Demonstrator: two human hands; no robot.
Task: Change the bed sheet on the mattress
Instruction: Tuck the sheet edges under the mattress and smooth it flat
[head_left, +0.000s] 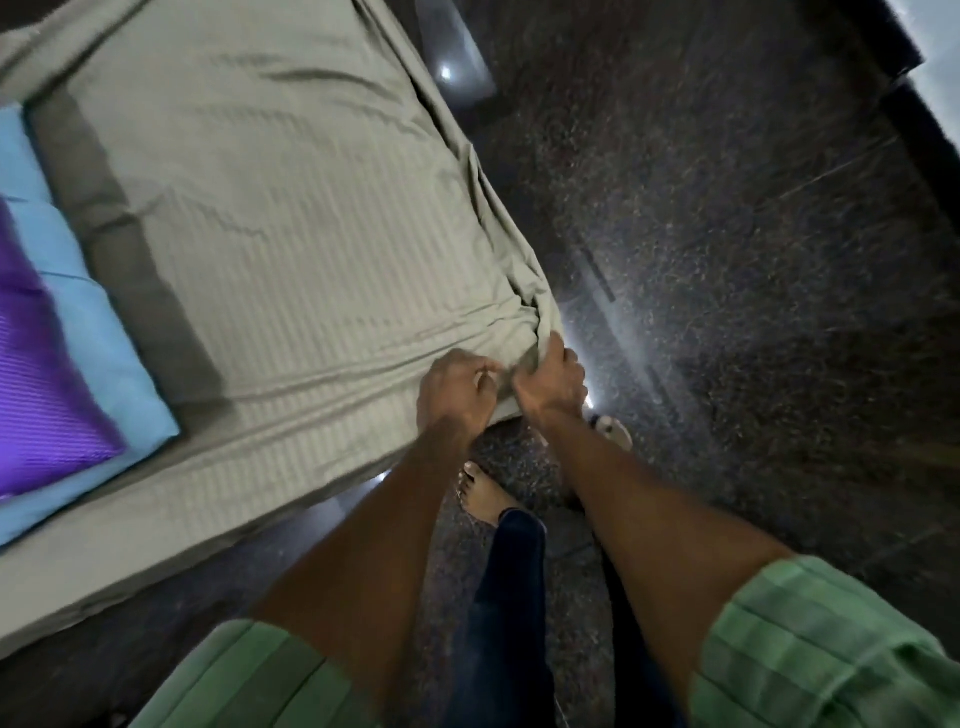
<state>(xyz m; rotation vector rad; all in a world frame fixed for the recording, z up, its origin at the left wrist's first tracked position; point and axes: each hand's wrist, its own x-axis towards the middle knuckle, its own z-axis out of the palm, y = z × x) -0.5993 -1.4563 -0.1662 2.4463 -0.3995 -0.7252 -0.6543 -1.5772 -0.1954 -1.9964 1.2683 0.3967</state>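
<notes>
While both hands work at the near right corner of the mattress (156, 561), the sheet (270, 218) lies spread across its top, grey-green and striped, with a few long creases. The left hand (457, 389) pinches a fold of the sheet between curled fingers; the right hand (553, 379) grips the bunched corner just beside it. By the look of it the step is fitting or tucking this corner. To do it well, gather the loose bunch tight, draw it down over the corner, and pull toward the near edge so the creases flatten. A blue pillow (88, 332) and a purple one (36, 374) sit at the left.
</notes>
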